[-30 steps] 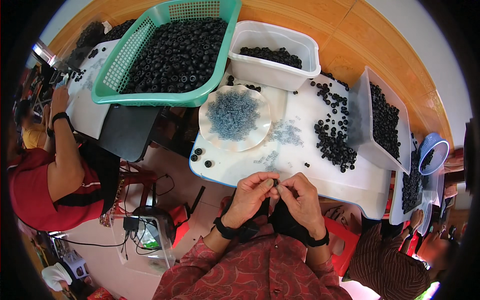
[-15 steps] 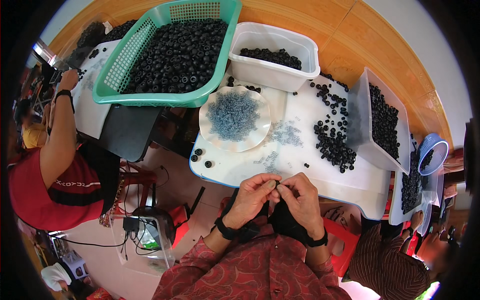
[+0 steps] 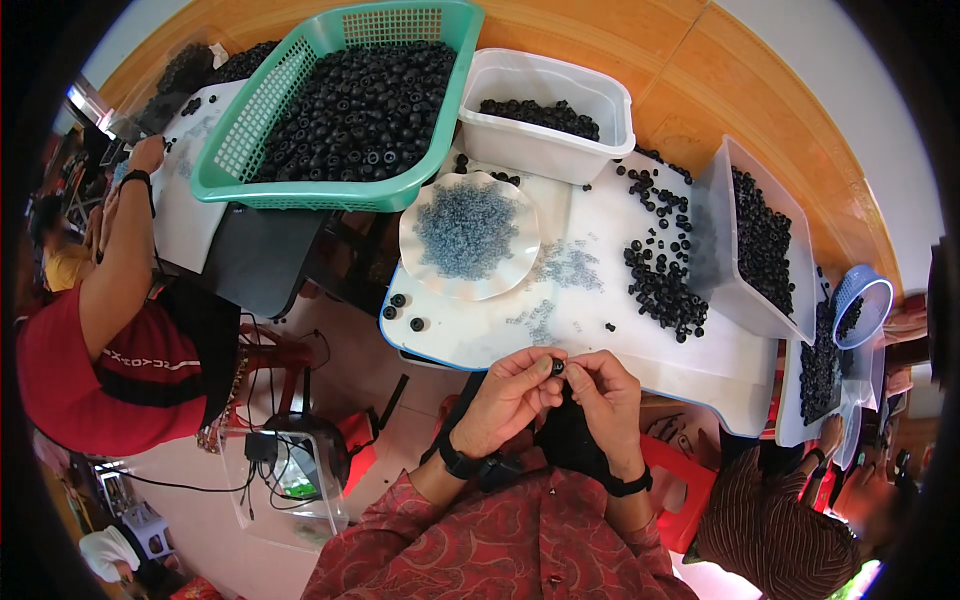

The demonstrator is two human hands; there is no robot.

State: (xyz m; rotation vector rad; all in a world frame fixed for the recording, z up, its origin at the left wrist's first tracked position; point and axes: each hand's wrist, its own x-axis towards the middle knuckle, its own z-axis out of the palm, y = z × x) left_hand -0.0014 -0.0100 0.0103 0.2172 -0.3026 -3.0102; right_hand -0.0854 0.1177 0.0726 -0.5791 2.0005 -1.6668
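Above my lap, at the near edge of the table, my left hand [image 3: 508, 400] pinches a small round black plastic part [image 3: 557, 367] between thumb and forefinger. Close beside it my right hand [image 3: 608, 402] is closed, thumb and fingertips pressed together next to the part. Whatever those right fingertips hold is too small to make out. Beyond my hands, a scalloped white plate [image 3: 412, 258] bears a heap of tiny clear bluish pieces [image 3: 465, 232]. More clear pieces lie scattered to its right. Loose black parts [image 3: 665, 295] are spread farther right on the white tabletop [image 3: 590, 325].
A green basket [image 3: 300, 198] full of black rings stands at the far left. A white tub [image 3: 560, 158] and a translucent bin [image 3: 715, 235] hold more black parts. Co-workers sit left [image 3: 110, 370] and right [image 3: 775, 520]. A blue basket [image 3: 862, 300] stands far right.
The black part now shows more openly at my left fingertips. My right fingertips have drawn slightly right, away from it.
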